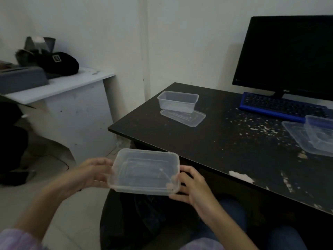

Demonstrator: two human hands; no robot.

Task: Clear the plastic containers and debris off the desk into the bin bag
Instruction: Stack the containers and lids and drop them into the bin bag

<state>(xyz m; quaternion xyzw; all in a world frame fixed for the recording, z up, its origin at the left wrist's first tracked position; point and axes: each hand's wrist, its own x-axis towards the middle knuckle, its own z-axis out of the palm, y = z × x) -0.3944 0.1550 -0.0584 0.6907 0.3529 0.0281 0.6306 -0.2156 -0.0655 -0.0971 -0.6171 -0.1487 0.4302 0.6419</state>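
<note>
A clear lidded plastic container [144,171] is held in the air between my left hand [90,173] on its left edge and my right hand [191,186] on its right edge. It hangs over the black bin bag [137,219] below the desk's front corner. On the black desk [207,141] a second clear container [178,101] stands on its loose lid [183,117]. At the right edge a third container [319,130] sits on another lid [295,136]. White crumbs and scraps [252,127] are scattered over the desk top.
A black monitor [288,56] and a blue keyboard [281,106] stand at the back right of the desk. To the left is a white side table [72,83] with a black cap [57,64] and a grey box [21,78]. My knees in jeans [232,213] are under the desk.
</note>
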